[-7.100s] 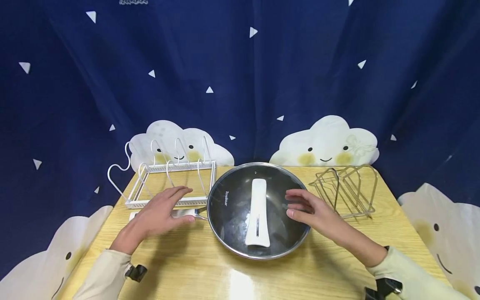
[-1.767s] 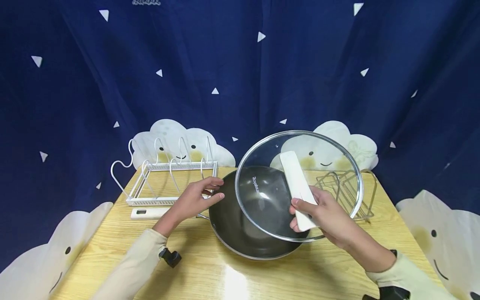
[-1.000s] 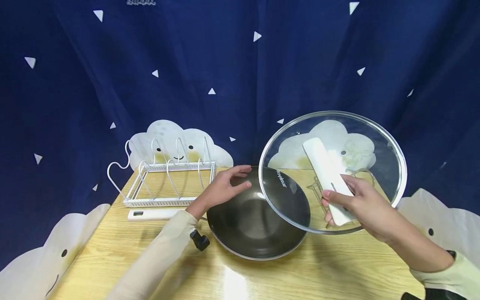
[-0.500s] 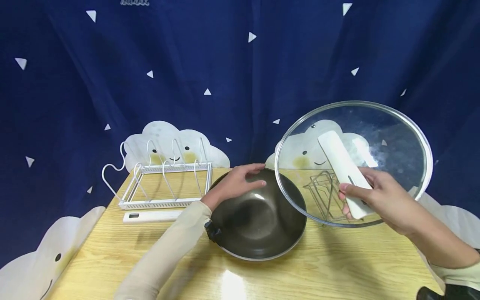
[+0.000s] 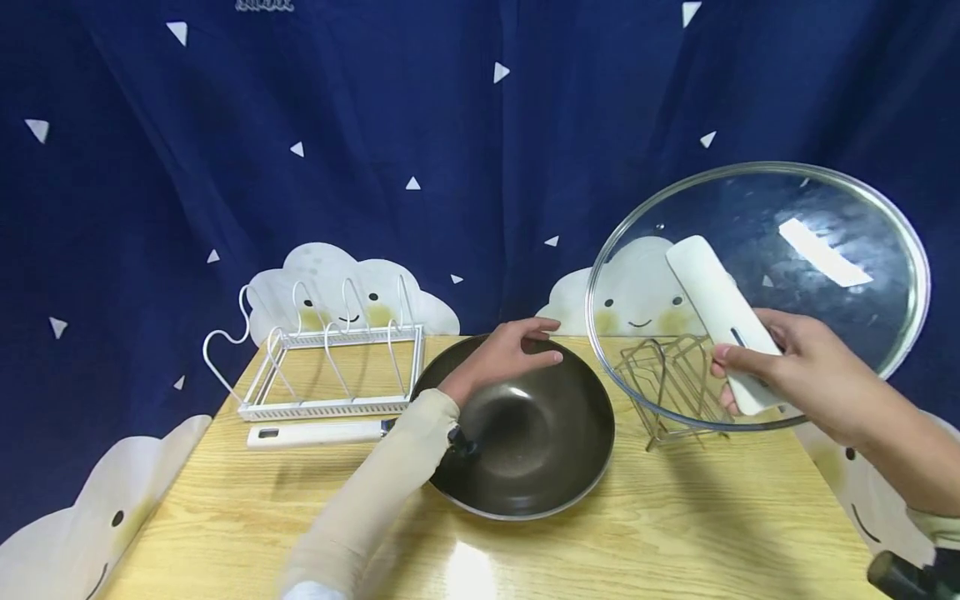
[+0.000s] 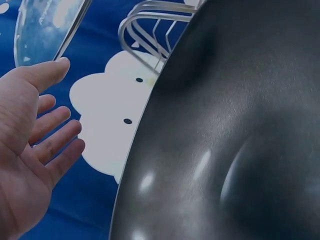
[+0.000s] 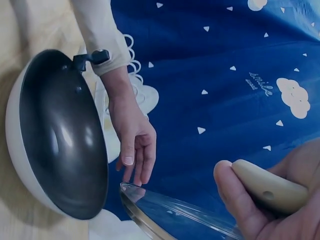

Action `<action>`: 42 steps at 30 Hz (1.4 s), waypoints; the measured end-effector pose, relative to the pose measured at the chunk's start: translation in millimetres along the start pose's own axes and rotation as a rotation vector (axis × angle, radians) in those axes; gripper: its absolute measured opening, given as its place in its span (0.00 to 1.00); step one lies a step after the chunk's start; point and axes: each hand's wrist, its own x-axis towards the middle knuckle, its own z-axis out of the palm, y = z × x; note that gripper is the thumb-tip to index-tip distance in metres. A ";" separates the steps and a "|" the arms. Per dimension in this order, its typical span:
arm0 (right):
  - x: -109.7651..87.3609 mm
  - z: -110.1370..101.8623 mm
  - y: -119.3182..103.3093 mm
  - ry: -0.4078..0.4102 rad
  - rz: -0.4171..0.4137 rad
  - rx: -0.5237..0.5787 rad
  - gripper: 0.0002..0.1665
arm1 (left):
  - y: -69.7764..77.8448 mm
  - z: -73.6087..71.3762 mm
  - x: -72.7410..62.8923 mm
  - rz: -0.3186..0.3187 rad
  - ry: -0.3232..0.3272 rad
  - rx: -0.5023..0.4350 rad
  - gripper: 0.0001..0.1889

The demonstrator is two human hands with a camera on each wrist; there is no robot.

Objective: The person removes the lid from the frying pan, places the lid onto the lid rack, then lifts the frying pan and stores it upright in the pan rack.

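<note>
My right hand [image 5: 825, 375] grips the white handle [image 5: 720, 317] of a round glass lid [image 5: 825, 208] with a metal rim. It holds the lid tilted in the air, in front of the brown wire rack [image 5: 675, 379]. Above the far part of a dark wok [image 5: 525, 450] is my left hand [image 5: 502, 354], its fingers loosely extended and holding nothing. The left wrist view shows that hand [image 6: 30, 135] apart from the wok's rim. In the right wrist view the wok [image 7: 60, 135] stands uncovered, and the lid's edge [image 7: 150, 215] comes near my left fingertips.
A white wire rack [image 5: 330, 367] with upright loops stands at the left on the wooden table [image 5: 637, 533]. The wok's white handle [image 5: 315, 434] points left in front of it. Behind the table hangs a dark blue curtain [image 5: 450, 125] with clouds and triangles.
The lid, which covered the wok earlier, has been lifted off by my right hand and carried right and upward. My left hand has moved right, from over the wok's handle to over its bowl.
</note>
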 end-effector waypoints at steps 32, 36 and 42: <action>5.6 -38.3 17.5 0.035 0.123 -0.183 0.36 | 20.4 92.0 62.6 -0.038 0.060 -0.133 0.23; 7.0 -40.4 16.5 0.047 0.137 -0.178 0.36 | 25.2 100.3 67.2 -0.031 0.065 -0.102 0.21; 8.4 -42.5 22.3 0.067 0.144 -0.186 0.33 | 26.6 114.9 76.1 -0.045 0.163 0.002 0.17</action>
